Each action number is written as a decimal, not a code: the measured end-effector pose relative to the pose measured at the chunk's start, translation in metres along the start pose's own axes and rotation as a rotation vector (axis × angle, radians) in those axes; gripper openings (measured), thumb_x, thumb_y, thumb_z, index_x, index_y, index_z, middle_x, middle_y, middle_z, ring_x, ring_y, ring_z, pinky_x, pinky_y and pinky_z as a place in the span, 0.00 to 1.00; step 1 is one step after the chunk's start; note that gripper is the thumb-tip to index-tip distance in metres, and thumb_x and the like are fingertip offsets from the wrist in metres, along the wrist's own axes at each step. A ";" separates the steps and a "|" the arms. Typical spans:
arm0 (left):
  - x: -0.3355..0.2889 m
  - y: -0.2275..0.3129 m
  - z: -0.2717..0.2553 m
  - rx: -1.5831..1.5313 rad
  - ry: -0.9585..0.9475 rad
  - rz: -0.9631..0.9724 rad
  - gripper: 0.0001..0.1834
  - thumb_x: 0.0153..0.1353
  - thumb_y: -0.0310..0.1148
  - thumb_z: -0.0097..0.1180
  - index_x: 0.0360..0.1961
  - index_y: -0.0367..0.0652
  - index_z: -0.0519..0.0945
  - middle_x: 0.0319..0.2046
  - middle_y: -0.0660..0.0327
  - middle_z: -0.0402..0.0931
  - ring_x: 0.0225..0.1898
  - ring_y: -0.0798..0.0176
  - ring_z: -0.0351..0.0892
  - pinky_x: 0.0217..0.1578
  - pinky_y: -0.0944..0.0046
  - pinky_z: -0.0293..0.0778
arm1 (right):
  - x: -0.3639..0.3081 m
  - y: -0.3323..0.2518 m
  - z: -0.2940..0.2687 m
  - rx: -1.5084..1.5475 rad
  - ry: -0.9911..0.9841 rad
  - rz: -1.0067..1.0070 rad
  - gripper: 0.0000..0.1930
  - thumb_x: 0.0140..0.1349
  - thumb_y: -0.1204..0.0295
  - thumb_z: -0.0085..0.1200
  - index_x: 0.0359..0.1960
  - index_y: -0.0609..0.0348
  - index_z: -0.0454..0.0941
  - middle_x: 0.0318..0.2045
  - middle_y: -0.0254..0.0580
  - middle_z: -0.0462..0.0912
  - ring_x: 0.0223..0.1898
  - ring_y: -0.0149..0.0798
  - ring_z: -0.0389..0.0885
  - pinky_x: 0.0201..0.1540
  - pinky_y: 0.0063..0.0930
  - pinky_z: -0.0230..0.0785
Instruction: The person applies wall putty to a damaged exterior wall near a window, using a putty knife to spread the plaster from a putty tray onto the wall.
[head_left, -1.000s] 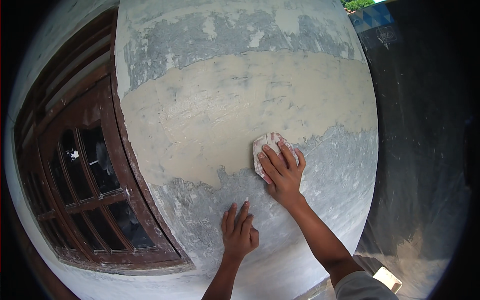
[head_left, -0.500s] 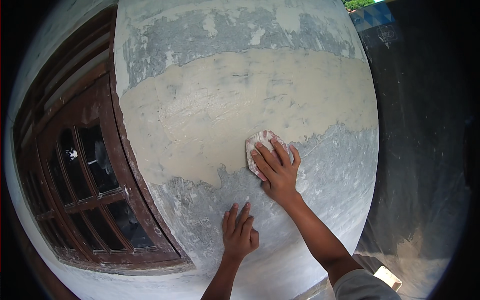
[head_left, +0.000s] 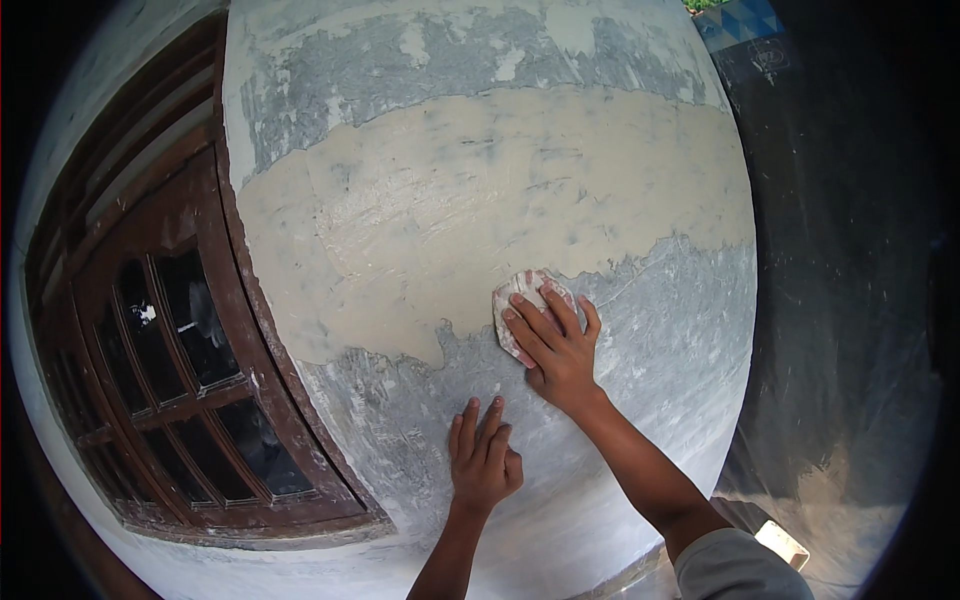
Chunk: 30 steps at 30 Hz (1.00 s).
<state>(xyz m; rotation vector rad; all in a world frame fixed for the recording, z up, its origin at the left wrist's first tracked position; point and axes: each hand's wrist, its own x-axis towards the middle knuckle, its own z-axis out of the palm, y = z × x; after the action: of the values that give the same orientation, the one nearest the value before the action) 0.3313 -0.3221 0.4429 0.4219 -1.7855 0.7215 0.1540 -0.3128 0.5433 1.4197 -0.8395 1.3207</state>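
Grey wall (head_left: 660, 330): patchy and scuffed, showing above and below the cream putty band (head_left: 440, 200), which crosses it.
Dark sheet (head_left: 840, 300): hangs right of the band, well apart from both hands.
Brown wooden window (head_left: 180, 380): left of the band, with small dark panes.
Cream putty band: its ragged lower edge meets the pad; its surface looks moist, so probably slick.
Right hand (head_left: 563, 365): at the band's lower edge, fingers spread flat over the pad's back, with the thumb side near its lower left rim.
Left hand (head_left: 485, 465): below the band, fingers loosely parted and holding nothing; whether the fingertips touch the wall, I cannot tell.
Pink-and-white pad (head_left: 526, 281): straddles the band's lower edge under the right hand, its cut-cornered outline smeared pale.
Pad handling: likely light and fairly stiff, not very fragile; the smears could make its back slippery.
Pad hold: best taken across the back with spread fingers, thumb at the rim farthest below the band.
Pad direction: broad face to the wall, upper rim toward the band; the long axis seems to run steeply, though the hand hides too much to be sure.
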 end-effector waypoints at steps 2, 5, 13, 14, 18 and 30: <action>0.001 0.002 0.001 -0.017 -0.006 -0.014 0.11 0.59 0.26 0.46 0.41 0.41 0.78 0.63 0.52 0.76 0.72 0.42 0.62 0.72 0.42 0.49 | -0.038 0.002 -0.006 -0.012 -0.005 0.012 0.19 0.61 0.70 0.58 0.55 0.48 0.83 0.60 0.32 0.82 0.66 0.47 0.71 0.72 0.53 0.41; 0.001 0.002 0.000 -0.006 -0.013 -0.014 0.11 0.59 0.26 0.46 0.41 0.41 0.78 0.63 0.52 0.76 0.72 0.42 0.62 0.72 0.42 0.49 | -0.045 0.005 -0.009 -0.030 0.037 0.010 0.20 0.62 0.69 0.58 0.57 0.44 0.82 0.62 0.28 0.79 0.67 0.45 0.70 0.72 0.56 0.39; 0.001 0.000 0.001 0.011 0.011 -0.009 0.11 0.59 0.27 0.46 0.41 0.41 0.78 0.62 0.53 0.77 0.72 0.43 0.63 0.72 0.45 0.50 | -0.006 0.000 -0.001 -0.033 -0.017 -0.003 0.19 0.62 0.70 0.58 0.56 0.48 0.83 0.61 0.32 0.80 0.67 0.48 0.71 0.72 0.53 0.42; -0.001 0.001 0.000 0.002 0.001 -0.006 0.11 0.59 0.26 0.46 0.41 0.42 0.78 0.63 0.53 0.76 0.73 0.42 0.61 0.72 0.43 0.49 | -0.025 -0.001 -0.003 -0.012 -0.027 0.009 0.19 0.62 0.69 0.58 0.57 0.48 0.82 0.61 0.33 0.80 0.67 0.48 0.71 0.71 0.53 0.43; -0.001 0.001 0.000 -0.015 -0.015 -0.012 0.11 0.59 0.26 0.46 0.41 0.41 0.78 0.63 0.53 0.76 0.73 0.42 0.61 0.72 0.43 0.49 | -0.046 -0.002 -0.014 0.014 -0.020 -0.008 0.18 0.63 0.67 0.57 0.56 0.48 0.83 0.60 0.33 0.81 0.67 0.48 0.71 0.71 0.53 0.44; -0.002 0.001 0.001 -0.026 0.003 0.000 0.10 0.59 0.26 0.46 0.39 0.41 0.79 0.61 0.52 0.78 0.72 0.44 0.63 0.73 0.45 0.48 | -0.034 0.002 -0.011 -0.041 0.042 0.005 0.21 0.61 0.68 0.58 0.57 0.44 0.82 0.63 0.28 0.79 0.67 0.43 0.71 0.72 0.53 0.42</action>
<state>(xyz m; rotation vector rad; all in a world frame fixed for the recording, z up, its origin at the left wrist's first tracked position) 0.3312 -0.3222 0.4406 0.4027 -1.7899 0.6978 0.1428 -0.3072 0.5098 1.3542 -0.8383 1.3249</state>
